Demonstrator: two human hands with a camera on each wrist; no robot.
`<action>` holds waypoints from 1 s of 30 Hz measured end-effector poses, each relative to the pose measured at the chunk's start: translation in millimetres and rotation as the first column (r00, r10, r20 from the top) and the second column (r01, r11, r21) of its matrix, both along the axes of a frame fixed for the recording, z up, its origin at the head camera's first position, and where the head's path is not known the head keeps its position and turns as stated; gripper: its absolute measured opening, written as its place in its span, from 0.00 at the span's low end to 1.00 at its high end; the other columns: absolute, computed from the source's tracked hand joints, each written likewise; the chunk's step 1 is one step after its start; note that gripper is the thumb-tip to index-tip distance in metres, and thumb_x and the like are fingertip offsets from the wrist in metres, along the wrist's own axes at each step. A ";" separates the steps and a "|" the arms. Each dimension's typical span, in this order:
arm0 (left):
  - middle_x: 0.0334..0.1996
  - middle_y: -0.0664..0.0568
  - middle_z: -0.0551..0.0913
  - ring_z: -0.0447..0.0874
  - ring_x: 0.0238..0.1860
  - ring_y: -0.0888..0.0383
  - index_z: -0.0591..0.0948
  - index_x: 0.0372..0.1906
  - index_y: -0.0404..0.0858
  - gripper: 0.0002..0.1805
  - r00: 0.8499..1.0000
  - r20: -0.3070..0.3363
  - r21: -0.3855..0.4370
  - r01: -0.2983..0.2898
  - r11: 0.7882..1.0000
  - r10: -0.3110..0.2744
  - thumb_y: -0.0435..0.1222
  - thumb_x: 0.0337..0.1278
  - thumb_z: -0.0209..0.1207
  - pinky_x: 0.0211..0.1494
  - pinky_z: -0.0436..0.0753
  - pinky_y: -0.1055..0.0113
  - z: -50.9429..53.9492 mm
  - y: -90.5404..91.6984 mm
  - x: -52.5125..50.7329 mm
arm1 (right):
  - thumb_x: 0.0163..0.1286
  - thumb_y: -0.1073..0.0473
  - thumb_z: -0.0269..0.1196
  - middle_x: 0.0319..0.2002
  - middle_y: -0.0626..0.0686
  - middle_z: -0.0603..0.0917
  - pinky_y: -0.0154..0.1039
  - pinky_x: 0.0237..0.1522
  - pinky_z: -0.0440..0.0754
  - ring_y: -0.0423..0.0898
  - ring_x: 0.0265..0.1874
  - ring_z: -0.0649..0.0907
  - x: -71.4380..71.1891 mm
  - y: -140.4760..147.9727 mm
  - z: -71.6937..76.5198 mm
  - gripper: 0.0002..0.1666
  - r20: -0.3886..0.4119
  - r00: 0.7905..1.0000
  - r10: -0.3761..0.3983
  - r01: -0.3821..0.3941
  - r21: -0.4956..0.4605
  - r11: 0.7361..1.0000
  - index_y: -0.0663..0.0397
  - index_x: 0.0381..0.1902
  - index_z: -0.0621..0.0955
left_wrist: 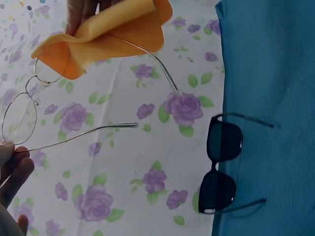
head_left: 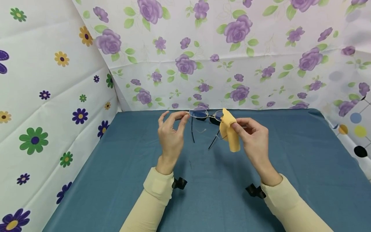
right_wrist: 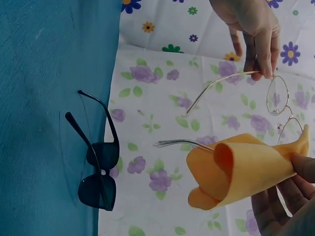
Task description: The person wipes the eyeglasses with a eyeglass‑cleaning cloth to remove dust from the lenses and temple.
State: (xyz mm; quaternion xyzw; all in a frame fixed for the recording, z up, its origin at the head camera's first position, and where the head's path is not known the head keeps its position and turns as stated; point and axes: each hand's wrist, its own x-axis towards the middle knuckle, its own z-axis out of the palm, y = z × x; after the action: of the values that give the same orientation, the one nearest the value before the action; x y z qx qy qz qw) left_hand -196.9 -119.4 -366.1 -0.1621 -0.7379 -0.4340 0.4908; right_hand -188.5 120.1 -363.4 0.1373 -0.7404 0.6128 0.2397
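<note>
As glasses [head_left: 198,112] are seemingly steadied by a pinching left hand [head_left: 171,135], cloth [head_left: 232,132] is gripped over one lens [head_left: 217,115] by the right hand [head_left: 256,140]

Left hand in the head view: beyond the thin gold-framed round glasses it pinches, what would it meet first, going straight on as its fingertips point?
Probably the folded yellow cloth in the right hand, across the glasses from the left hand; depth is hard to judge.
</note>
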 end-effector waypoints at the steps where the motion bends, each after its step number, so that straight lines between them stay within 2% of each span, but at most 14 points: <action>1: 0.38 0.45 0.91 0.89 0.38 0.49 0.88 0.45 0.33 0.08 0.999 0.011 0.014 0.034 0.999 -0.034 0.32 0.65 0.69 0.72 0.70 0.47 0.2 0.8 -0.1 | 0.71 0.63 0.71 0.35 0.42 0.88 0.31 0.34 0.83 0.41 0.30 0.86 -0.3 0.4 0.4 0.09 -0.004 1.000 -0.007 0.007 -0.009 1.000 0.66 0.44 0.88; 5: 0.42 0.44 0.90 0.89 0.42 0.48 0.86 0.51 0.32 0.13 0.984 0.054 0.066 0.165 0.984 -0.169 0.29 0.63 0.70 0.60 0.82 0.52 -0.2 4.3 1.0 | 0.71 0.63 0.71 0.34 0.39 0.88 0.31 0.36 0.85 0.40 0.31 0.87 -1.3 2.5 2.0 0.10 -0.006 1.000 -0.020 0.020 -0.054 0.998 0.68 0.44 0.88; 8: 0.43 0.43 0.90 0.90 0.42 0.48 0.85 0.53 0.30 0.16 0.974 0.070 0.072 0.211 0.975 -0.216 0.26 0.61 0.70 0.52 0.87 0.55 -0.8 6.0 1.9 | 0.71 0.63 0.71 0.34 0.39 0.88 0.31 0.37 0.85 0.40 0.32 0.88 -2.0 4.9 3.5 0.10 -0.013 1.000 -0.020 0.019 -0.058 0.998 0.68 0.44 0.88; 9: 0.42 0.43 0.90 0.90 0.42 0.48 0.85 0.53 0.30 0.16 0.975 0.067 0.066 0.206 0.976 -0.210 0.25 0.60 0.71 0.51 0.87 0.56 -0.9 6.3 1.8 | 0.71 0.64 0.71 0.35 0.38 0.88 0.31 0.37 0.85 0.40 0.32 0.87 -2.1 5.8 4.3 0.10 -0.017 1.000 -0.018 0.017 -0.054 0.998 0.67 0.44 0.88; 11: 0.41 0.42 0.90 0.91 0.40 0.48 0.85 0.52 0.30 0.16 0.982 0.051 0.036 0.182 0.983 -0.183 0.24 0.58 0.71 0.57 0.85 0.54 -0.7 6.3 1.2 | 0.71 0.65 0.71 0.35 0.39 0.88 0.31 0.36 0.84 0.41 0.31 0.87 -2.3 7.9 5.9 0.08 -0.031 0.999 -0.021 0.020 -0.036 0.999 0.66 0.44 0.89; 15: 0.39 0.42 0.91 0.92 0.38 0.47 0.86 0.49 0.29 0.15 0.995 0.011 -0.057 0.101 0.993 -0.100 0.23 0.56 0.72 0.72 0.74 0.51 -0.4 5.0 -0.6 | 0.70 0.64 0.71 0.38 0.47 0.89 0.31 0.34 0.80 0.43 0.32 0.83 -1.7 12.3 9.4 0.07 -0.070 0.997 -0.037 0.039 0.024 0.999 0.62 0.44 0.90; 18: 0.38 0.41 0.91 0.92 0.36 0.48 0.86 0.48 0.29 0.15 0.997 -0.015 -0.100 0.068 0.993 -0.070 0.23 0.55 0.73 0.75 0.70 0.51 0.2 4.8 -2.1 | 0.70 0.63 0.71 0.39 0.52 0.89 0.31 0.34 0.78 0.43 0.34 0.81 -0.9 15.1 12.5 0.08 -0.100 0.994 -0.054 0.061 0.067 0.996 0.60 0.44 0.90; 23: 0.39 0.41 0.91 0.92 0.38 0.46 0.86 0.50 0.29 0.15 0.993 -0.005 -0.065 0.119 0.991 -0.120 0.25 0.57 0.72 0.75 0.71 0.51 0.7 4.4 -3.9 | 0.70 0.66 0.71 0.39 0.52 0.89 0.30 0.38 0.79 0.42 0.36 0.82 -0.1 17.4 14.5 0.08 -0.154 0.986 -0.059 0.072 0.080 0.994 0.63 0.45 0.89; 27: 0.42 0.43 0.90 0.91 0.42 0.48 0.84 0.55 0.32 0.19 0.984 0.067 -0.040 0.171 0.985 -0.168 0.30 0.59 0.73 0.69 0.77 0.50 3.5 0.0 -2.1 | 0.68 0.70 0.70 0.39 0.50 0.89 0.29 0.41 0.80 0.40 0.37 0.83 -1.5 18.3 13.9 0.08 -0.191 0.980 -0.060 0.075 0.076 0.994 0.64 0.45 0.89; 30: 0.48 0.45 0.88 0.88 0.47 0.49 0.83 0.60 0.36 0.23 0.978 0.116 -0.076 0.184 0.980 -0.175 0.31 0.60 0.73 0.69 0.74 0.50 6.9 -5.0 0.3 | 0.67 0.71 0.71 0.39 0.54 0.89 0.28 0.41 0.80 0.38 0.37 0.83 -2.8 18.7 13.2 0.09 -0.209 0.976 -0.056 0.074 0.081 0.994 0.64 0.45 0.89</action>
State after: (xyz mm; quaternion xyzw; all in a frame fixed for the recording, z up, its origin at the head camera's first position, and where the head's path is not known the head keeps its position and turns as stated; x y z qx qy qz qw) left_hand -196.6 -124.3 -359.2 -0.2254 -0.7639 -0.4523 0.4013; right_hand -191.3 138.8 -350.2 0.1861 -0.7419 0.5538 0.3289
